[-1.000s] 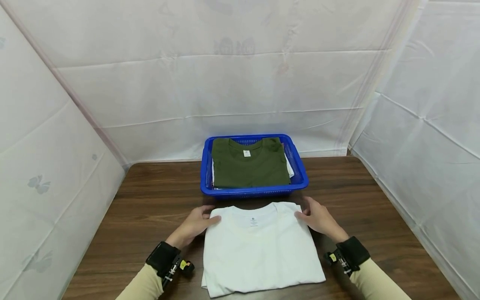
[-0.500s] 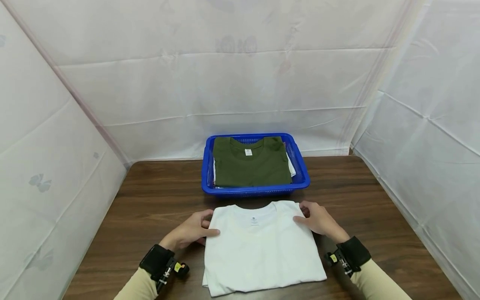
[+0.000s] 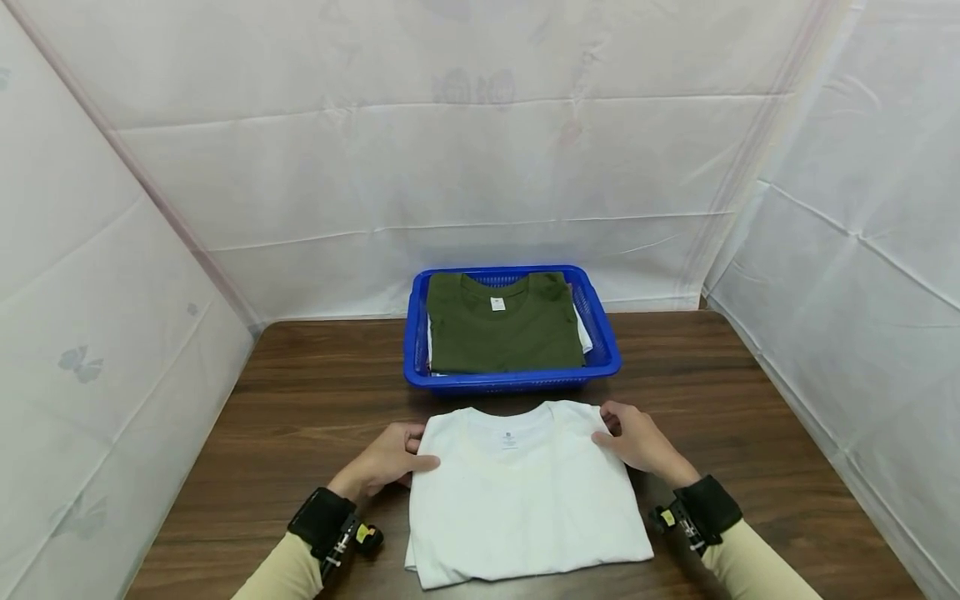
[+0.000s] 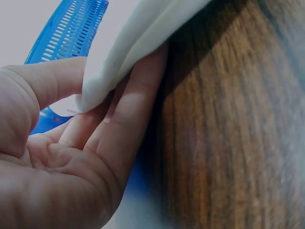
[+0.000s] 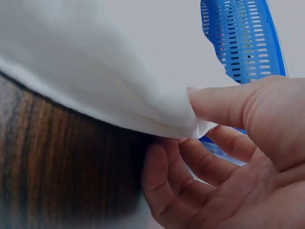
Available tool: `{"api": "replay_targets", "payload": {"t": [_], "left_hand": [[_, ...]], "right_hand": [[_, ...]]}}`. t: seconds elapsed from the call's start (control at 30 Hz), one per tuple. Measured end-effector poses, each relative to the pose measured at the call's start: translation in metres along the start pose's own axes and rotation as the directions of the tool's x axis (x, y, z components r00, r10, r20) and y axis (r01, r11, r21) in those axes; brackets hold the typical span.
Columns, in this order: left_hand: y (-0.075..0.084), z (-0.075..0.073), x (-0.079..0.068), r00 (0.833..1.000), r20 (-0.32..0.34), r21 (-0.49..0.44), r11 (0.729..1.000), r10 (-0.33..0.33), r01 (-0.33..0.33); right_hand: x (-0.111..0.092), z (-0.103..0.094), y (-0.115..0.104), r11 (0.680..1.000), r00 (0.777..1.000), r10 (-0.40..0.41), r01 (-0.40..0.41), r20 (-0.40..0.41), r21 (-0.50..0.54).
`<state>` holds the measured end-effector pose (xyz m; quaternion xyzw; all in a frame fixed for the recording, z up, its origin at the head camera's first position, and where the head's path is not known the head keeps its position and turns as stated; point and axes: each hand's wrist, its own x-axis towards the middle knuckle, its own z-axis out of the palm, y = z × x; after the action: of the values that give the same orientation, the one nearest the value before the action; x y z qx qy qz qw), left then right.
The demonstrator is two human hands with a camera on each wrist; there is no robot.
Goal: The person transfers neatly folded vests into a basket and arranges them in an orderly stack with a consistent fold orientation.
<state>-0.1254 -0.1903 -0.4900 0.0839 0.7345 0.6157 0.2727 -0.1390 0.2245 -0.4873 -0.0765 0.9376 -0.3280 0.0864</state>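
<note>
A folded white T-shirt (image 3: pixel 517 500) lies on the brown wooden table, its neckline and printed label toward the far side. My left hand (image 3: pixel 390 458) grips its left edge near the shoulder, thumb on top and fingers tucked beneath, as the left wrist view shows with the white cloth (image 4: pixel 119 43) between them. On the opposite edge my right hand (image 3: pixel 637 442) pinches the shirt near the right shoulder. In the right wrist view the thumb lies over the white cloth (image 5: pixel 143 90) and the fingers curl under it.
Just beyond the white shirt stands a blue plastic basket (image 3: pixel 510 383) holding a folded olive-green T-shirt (image 3: pixel 502 333) on top of other folded cloth. White sheeting (image 3: pixel 465 183) hangs behind the wooden table (image 3: pixel 315 392) and along both sides.
My left hand has shifted slightly toward me along the shirt's edge, and its fingers have slid under the cloth. The right fingers have also closed onto the right edge. The shirt has barely moved.
</note>
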Motion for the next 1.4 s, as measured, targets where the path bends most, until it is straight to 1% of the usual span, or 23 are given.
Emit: {"api": "replay_targets", "payload": {"t": [0.2, 0.3, 0.43, 0.53, 0.7, 0.83, 0.93, 1.07, 1.2, 1.33, 1.4], "left_hand": [[0.001, 0.000, -0.001, 0.999, -0.006, 0.028, 0.999, 0.043, -0.043], [0.003, -0.001, -0.002, 0.997, -0.024, 0.093, 0.993, 0.074, -0.072], [0.008, -0.001, -0.004, 0.992, -0.034, 0.189, 0.975, 0.122, -0.113], [0.011, -0.001, -0.007, 0.987, -0.003, 0.228, 0.961, 0.160, -0.156], [0.018, -0.003, -0.013, 0.973, 0.055, 0.257, 0.939, 0.223, -0.230], [0.025, -0.004, -0.020, 0.972, 0.076, 0.264, 0.936, 0.222, -0.234], [0.031, -0.004, -0.023, 0.969, 0.102, 0.252, 0.936, 0.227, -0.246], [0.039, -0.005, -0.027, 0.959, 0.121, 0.264, 0.924, 0.255, -0.278], [0.048, -0.005, -0.031, 0.952, 0.109, 0.283, 0.909, 0.287, -0.306], [0.056, -0.007, -0.033, 0.938, 0.093, 0.272, 0.898, 0.334, -0.347], [0.059, -0.008, -0.033, 0.932, 0.071, 0.275, 0.891, 0.356, -0.361]], "right_hand": [[-0.005, -0.002, 0.002, 0.997, 0.997, -0.074, 0.074, -0.029, -0.016], [-0.010, -0.005, 0.000, 0.994, 0.993, -0.108, 0.108, -0.045, -0.006], [-0.017, -0.011, -0.004, 0.995, 0.994, -0.097, 0.099, -0.056, 0.020], [-0.022, -0.015, -0.006, 0.996, 0.995, -0.084, 0.086, -0.048, 0.039], [-0.030, -0.018, -0.007, 0.991, 0.992, -0.111, 0.115, -0.055, 0.074], [-0.036, -0.019, -0.009, 0.986, 0.987, -0.136, 0.143, -0.086, 0.087], [-0.040, -0.020, -0.011, 0.978, 0.979, -0.164, 0.177, -0.122, 0.110], [-0.044, -0.023, -0.016, 0.967, 0.967, -0.184, 0.211, -0.179, 0.143], [-0.045, -0.027, -0.022, 0.961, 0.952, -0.189, 0.230, -0.241, 0.156], [-0.046, -0.032, -0.028, 0.956, 0.926, -0.203, 0.258, -0.317, 0.142], [-0.045, -0.034, -0.031, 0.953, 0.913, -0.210, 0.271, -0.349, 0.136]]}}
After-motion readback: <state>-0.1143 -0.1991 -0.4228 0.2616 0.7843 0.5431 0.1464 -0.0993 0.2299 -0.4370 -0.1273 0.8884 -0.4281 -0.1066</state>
